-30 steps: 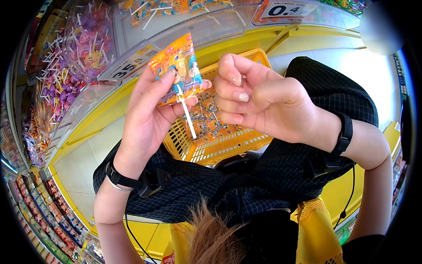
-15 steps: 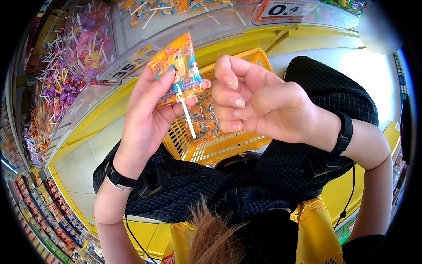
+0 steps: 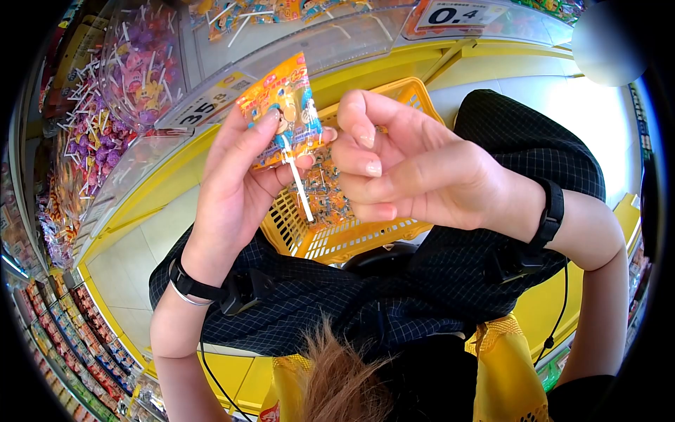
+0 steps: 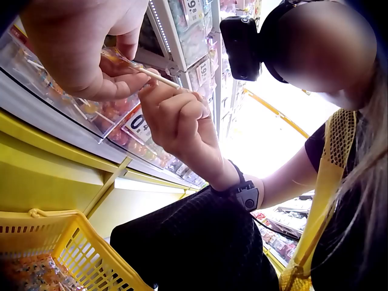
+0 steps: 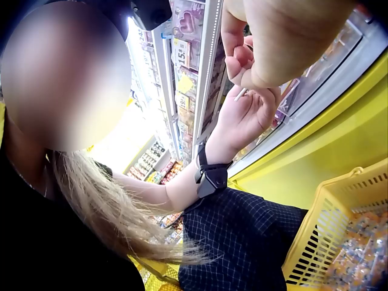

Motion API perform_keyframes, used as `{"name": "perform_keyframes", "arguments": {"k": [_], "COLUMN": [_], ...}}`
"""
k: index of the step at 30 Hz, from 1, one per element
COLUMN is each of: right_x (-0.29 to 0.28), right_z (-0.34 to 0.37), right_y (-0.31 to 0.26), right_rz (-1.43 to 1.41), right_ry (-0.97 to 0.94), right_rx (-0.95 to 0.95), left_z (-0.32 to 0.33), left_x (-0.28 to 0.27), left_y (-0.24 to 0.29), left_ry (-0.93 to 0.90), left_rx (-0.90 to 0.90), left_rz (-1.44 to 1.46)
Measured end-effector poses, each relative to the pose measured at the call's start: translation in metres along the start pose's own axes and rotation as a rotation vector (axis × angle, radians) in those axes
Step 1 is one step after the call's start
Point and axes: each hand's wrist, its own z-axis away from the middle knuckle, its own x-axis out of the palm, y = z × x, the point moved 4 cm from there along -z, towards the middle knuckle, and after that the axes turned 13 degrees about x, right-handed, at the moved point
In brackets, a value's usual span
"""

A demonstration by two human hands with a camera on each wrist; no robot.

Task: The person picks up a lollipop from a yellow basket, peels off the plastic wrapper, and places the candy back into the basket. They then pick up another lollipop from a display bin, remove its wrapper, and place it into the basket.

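Note:
A lollipop in an orange printed wrapper (image 3: 290, 116) is held up by my left hand (image 3: 230, 158), with the thumb across its front and fingertips behind. Its white stick (image 3: 301, 188) points down. Just to the right, my right hand (image 3: 439, 165) is raised with its fingers curled toward the palm and the thumb lying against them; nothing shows in its grasp. In the left wrist view, the right hand's knuckles (image 4: 176, 115) overlap the area around the stick. Below both hands, a yellow basket (image 3: 351, 243) holds many similar orange-wrapped lollipops (image 3: 327, 193).
Clear shelf bins run along the far side, with a price card (image 3: 450, 17) on the front. Purple and pink lollipops (image 3: 105, 137) fill the display at left. Packed shelves (image 3: 70, 344) stand at lower left. The basket sits between the person's checked-trousered knees (image 3: 534, 141).
My right hand's fingers have curled and shifted slightly left and down, closer to the lollipop, and the thumb has straightened along them. The left hand and its lollipop stay nearly still.

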Motion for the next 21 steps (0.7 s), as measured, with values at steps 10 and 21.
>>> {"name": "perform_keyframes", "arguments": {"k": [10, 21], "right_x": [0.0006, 0.0027], "right_z": [-0.0015, -0.0014], "right_y": [0.0008, -0.0001], "right_rz": [0.059, 0.08], "right_ry": [0.044, 0.045], "right_rx": [-0.004, -0.005], "left_z": [-0.0005, -0.0006], "left_x": [-0.0046, -0.0042], "left_y": [-0.0018, -0.0011], "left_ry": [-0.071, -0.07], "left_rx": [0.029, 0.023], "left_rz": [0.009, 0.023]}}
